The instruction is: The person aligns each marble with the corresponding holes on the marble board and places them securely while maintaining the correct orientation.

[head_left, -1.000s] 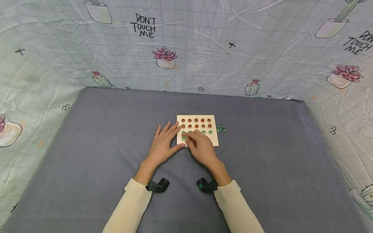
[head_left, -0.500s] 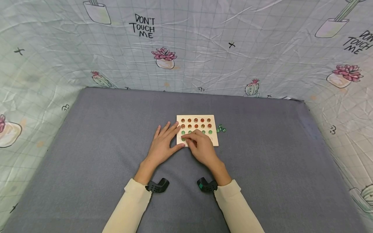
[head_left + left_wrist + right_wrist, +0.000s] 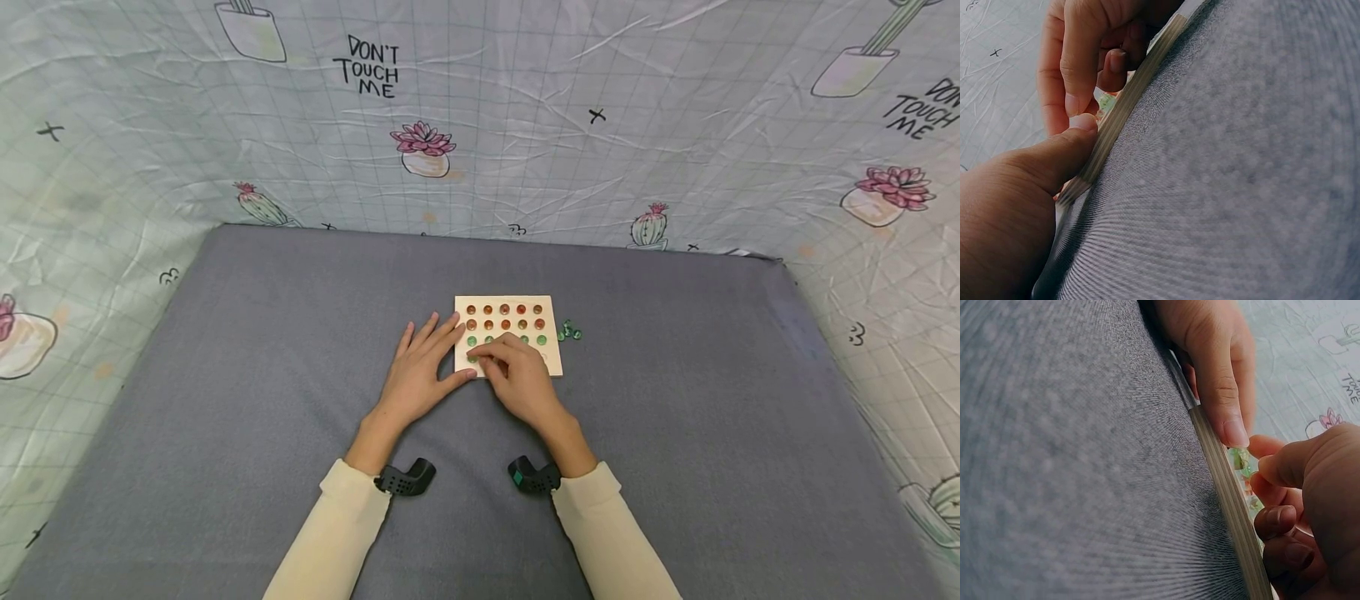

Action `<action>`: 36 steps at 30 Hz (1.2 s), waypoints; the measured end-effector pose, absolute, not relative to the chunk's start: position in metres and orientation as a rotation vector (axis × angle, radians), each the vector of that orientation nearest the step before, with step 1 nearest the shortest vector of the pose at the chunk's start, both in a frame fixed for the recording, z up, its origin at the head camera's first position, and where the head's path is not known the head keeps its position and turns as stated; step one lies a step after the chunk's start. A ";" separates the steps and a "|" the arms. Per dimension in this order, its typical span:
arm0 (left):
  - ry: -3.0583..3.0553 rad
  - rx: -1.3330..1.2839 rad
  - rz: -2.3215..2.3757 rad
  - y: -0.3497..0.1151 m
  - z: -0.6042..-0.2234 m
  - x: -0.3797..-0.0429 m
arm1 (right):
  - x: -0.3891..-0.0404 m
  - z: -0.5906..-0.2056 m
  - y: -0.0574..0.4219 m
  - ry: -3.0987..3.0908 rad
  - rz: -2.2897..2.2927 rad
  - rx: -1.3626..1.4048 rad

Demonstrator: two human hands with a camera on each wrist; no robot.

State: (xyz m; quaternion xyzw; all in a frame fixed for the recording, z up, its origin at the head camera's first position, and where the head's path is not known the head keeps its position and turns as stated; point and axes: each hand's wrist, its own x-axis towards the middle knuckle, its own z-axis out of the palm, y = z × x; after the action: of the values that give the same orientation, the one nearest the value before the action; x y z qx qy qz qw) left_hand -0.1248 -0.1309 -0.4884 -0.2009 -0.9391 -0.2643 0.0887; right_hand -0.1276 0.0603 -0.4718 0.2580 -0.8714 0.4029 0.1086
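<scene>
A light wooden board (image 3: pixel 555 363) with rows of round hollows lies mid-table; red-brown glass beads (image 3: pixel 505 309) fill the two far rows and green beads (image 3: pixel 542 340) sit in the third. My left hand (image 3: pixel 415 382) rests with spread fingers at the board's left side, its thumb at the front edge. Over the front-left hollow, my right hand (image 3: pixel 521 383) has thumb and index finger close to a green bead (image 3: pixel 472 359), with the other fingers curled under. The right wrist view shows a green bead (image 3: pixel 1241 459) by these fingertips; I cannot tell if they pinch it.
Several loose green beads (image 3: pixel 569 331) lie just beyond the board's right edge. Grey cloth (image 3: pixel 697 400) covers the table, and a printed fabric backdrop (image 3: pixel 525 150) rises behind and at both sides. Each wrist wears a black camera band (image 3: pixel 407 478).
My right index fingertip has come down slightly toward the front-left green bead, covering part of it, then stayed there. The left hand and the board have not moved.
</scene>
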 end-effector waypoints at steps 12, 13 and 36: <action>-2.806 -0.589 -0.788 -0.131 -0.487 -0.125 | -0.131 -0.465 0.067 -2.540 1.224 0.682; -2.807 -0.587 -0.789 -0.131 -0.488 -0.125 | -0.131 -0.464 0.069 -2.532 1.225 0.676; -2.805 -0.583 -0.818 -0.130 -0.489 -0.124 | -0.142 -0.450 0.138 -2.462 1.255 0.331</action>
State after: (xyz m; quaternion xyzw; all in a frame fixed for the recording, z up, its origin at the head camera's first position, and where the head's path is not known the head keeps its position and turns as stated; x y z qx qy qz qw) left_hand -0.1244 -0.1303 -0.4892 -0.1951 -0.9384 -0.2736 0.0808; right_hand -0.1423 0.1379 -0.4505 0.1169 -0.8705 0.4437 0.1783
